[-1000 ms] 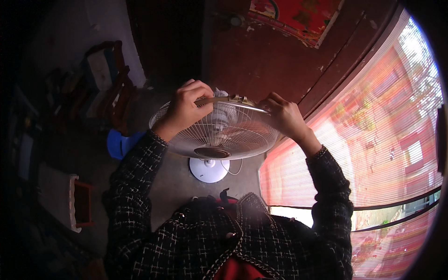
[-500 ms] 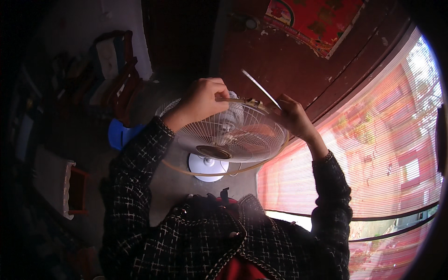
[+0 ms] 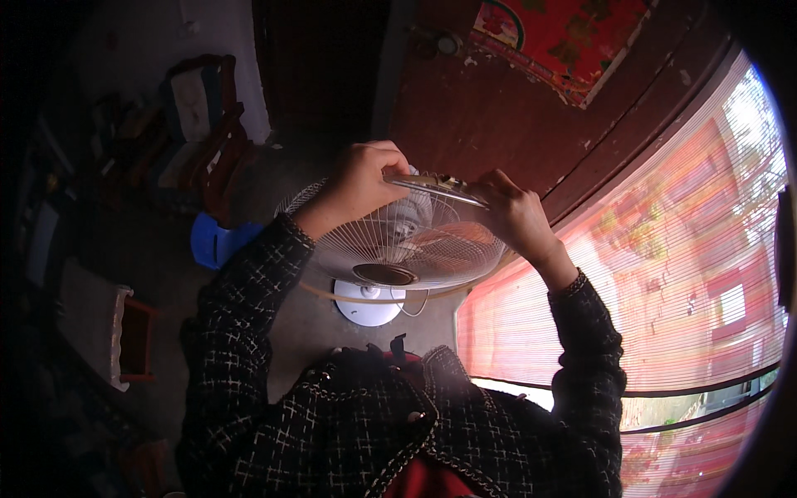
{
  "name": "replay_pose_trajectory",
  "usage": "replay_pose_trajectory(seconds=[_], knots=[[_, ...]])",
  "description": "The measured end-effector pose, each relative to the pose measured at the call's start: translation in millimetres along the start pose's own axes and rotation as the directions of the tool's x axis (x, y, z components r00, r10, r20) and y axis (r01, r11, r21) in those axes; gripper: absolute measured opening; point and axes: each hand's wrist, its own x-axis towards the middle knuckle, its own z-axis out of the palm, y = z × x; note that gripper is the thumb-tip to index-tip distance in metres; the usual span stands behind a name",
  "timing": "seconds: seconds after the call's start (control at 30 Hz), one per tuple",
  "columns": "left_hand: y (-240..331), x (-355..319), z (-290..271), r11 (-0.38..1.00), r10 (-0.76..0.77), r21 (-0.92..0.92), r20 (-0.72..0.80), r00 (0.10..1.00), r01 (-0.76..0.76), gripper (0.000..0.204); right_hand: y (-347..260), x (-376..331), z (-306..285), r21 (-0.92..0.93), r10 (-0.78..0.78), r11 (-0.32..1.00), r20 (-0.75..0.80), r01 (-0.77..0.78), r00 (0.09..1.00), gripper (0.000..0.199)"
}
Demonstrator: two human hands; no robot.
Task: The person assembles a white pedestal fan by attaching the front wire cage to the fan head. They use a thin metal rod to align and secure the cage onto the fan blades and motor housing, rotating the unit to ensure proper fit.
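Both hands grip the top rim of the wire fan guard (image 3: 407,241): the left hand (image 3: 359,184) closed over it, the right hand (image 3: 508,212) pinching the metal band (image 3: 436,183) there. The fan stands on its round white base (image 3: 365,303) (on the floor, just ahead). I judge a slip could spring the band loose or tip the fan.
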Motion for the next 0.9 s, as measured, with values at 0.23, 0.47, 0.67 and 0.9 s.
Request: replay_pose_trajectory(seconds=[0.23,0.47,0.67,0.9], knots=[[2,3,-3,0.983,0.142,0.113,0.034,0.989,-0.145,0.014,8,-7,17,0.036,-0.048,0.998,-0.053,0.05,0.997,0.022],[6,1,-2,0.986,0.103,0.132,0.015,0.995,-0.104,0.014,7,-4,15,0.16,0.024,0.987,-0.062,-0.014,0.998,0.024],[5,0,-3,0.96,0.209,0.201,-0.049,0.977,-0.196,0.012,6,5,5,0.277,0.036,0.96,-0.008,-0.033,0.999,0.024],[1,0,-1,0.969,0.161,0.198,-0.06,0.985,-0.146,0.011,3,8,10,0.321,0.115,0.942,-0.023,-0.102,0.993,0.02]])
